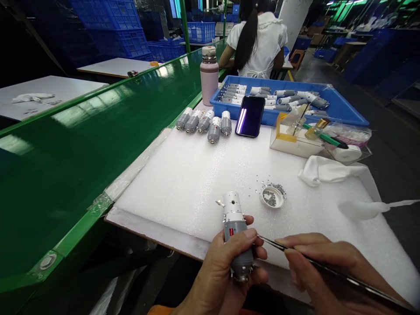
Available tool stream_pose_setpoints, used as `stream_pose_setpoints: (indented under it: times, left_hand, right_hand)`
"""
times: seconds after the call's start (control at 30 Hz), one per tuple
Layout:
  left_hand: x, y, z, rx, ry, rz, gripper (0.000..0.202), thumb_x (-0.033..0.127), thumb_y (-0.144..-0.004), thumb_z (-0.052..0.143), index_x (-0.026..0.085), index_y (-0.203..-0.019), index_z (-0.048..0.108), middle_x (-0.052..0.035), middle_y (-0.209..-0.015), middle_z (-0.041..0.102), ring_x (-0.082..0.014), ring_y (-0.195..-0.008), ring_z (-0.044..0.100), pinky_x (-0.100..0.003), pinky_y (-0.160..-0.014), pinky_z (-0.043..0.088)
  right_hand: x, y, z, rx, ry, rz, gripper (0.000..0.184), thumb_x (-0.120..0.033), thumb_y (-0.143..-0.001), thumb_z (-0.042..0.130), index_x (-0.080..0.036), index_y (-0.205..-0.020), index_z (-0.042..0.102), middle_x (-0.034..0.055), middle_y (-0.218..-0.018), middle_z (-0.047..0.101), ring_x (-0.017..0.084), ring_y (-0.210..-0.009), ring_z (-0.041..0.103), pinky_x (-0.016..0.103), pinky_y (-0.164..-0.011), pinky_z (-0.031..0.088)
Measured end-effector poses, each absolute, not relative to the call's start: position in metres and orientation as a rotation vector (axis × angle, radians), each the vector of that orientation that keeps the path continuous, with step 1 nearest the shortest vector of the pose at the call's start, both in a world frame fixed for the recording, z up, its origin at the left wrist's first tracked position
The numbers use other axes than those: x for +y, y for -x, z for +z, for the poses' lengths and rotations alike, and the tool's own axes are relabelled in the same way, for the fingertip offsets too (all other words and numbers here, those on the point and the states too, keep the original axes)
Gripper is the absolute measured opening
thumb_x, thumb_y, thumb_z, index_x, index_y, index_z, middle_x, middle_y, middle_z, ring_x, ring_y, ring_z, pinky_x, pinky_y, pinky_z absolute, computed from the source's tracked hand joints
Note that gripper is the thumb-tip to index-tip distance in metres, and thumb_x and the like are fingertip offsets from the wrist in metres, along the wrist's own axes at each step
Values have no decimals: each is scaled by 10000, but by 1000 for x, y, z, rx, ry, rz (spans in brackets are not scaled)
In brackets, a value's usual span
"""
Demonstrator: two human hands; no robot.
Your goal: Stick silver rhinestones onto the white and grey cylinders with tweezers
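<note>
Far left: green conveyor belt, running alongside the white foam pad.
Back edge of the pad: five grey motors in a row, pink bottle upright just behind them, dark phone leaning on the blue tray, which is full of similar motors.
A person in a white top sits behind the tray, back to camera.
Near edge, centre: left hand clenched around a grey motor, silver end pointing away and tilted slightly left, over the pad's front edge.
Small white dish of tiny metal parts sits just beyond it, with a few parts spilled around.
Right hand pinches a thin dark tool; its tip is at the left thumb, beside the motor body.
Right side: clear box with tools, white cloth near it.
</note>
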State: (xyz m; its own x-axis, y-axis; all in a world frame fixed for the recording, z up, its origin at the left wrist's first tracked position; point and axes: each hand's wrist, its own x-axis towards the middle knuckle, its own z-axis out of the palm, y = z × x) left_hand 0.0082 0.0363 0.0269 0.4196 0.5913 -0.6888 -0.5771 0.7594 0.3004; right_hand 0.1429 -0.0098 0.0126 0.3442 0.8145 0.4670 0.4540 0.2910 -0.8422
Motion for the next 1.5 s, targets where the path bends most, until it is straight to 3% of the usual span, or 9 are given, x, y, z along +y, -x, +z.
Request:
stream_pose_setpoints:
  times: [0.13,0.23,0.37,0.57,0.7,0.9,1.3,1.5]
  left_hand:
    - [34,-6,18,748,-79,758,335,281,-820,725,113,-1099,648,-10,-714,655,-83,-517,568,-167,-435,465]
    - [32,-1,12,670,-184,700,334,391,-834,685,115,-1022,682,-21,-661,652,-75,-432,543,-169,-421,399]
    - [28,6,13,728,-303,713,361,402,-812,718,123,-1041,711,-44,-782,686,-130,-629,648,-234,-623,486]
    - [22,13,19,803,-430,676,495,405,-768,789,183,-1193,667,-100,-1079,738,-210,-950,671,-334,-882,484]
    - [19,12,17,788,-377,602,470,396,-766,792,210,-1173,649,-97,-1083,735,-208,-914,685,-386,-940,472]
    - [14,9,5,735,-379,618,588,406,-738,813,215,-1245,584,-140,-1225,667,-319,-1169,631,-408,-993,450]
    - [11,9,6,803,-381,628,703,378,-742,819,216,-1347,500,-167,-1266,662,-337,-1203,611,-437,-992,453]
    - [11,8,5,789,-406,674,661,379,-721,834,219,-1298,553,-141,-1196,696,-334,-1157,638,-456,-996,453]
  right_hand:
    - [-4,-147,12,-1104,1245,548,114,-100,-836,689,-199,-819,635,6,-745,694,90,-431,574,161,-341,437]
    - [0,-152,13,-1006,1187,756,93,-157,-857,682,-214,-799,637,8,-754,704,79,-370,523,159,-302,397]
    - [0,-156,14,-947,1174,840,106,-192,-851,694,-217,-765,639,5,-726,695,83,-360,516,167,-297,391]
    - [2,-154,17,-1121,1201,433,119,-91,-808,704,-189,-806,636,3,-722,677,91,-392,546,197,-322,406]
    - [4,-148,22,-1186,1301,264,131,-97,-780,729,-200,-809,654,14,-775,697,135,-545,649,215,-410,474]
    - [3,-142,27,-1242,1389,217,96,-139,-806,730,-201,-810,658,16,-816,700,124,-624,668,178,-464,517]
    - [2,-143,29,-1267,1391,242,101,-131,-814,726,-203,-835,657,5,-818,697,89,-568,634,152,-453,513]
    - [2,-142,30,-1254,1419,236,100,-138,-807,737,-203,-816,662,5,-800,712,86,-525,630,151,-454,519]
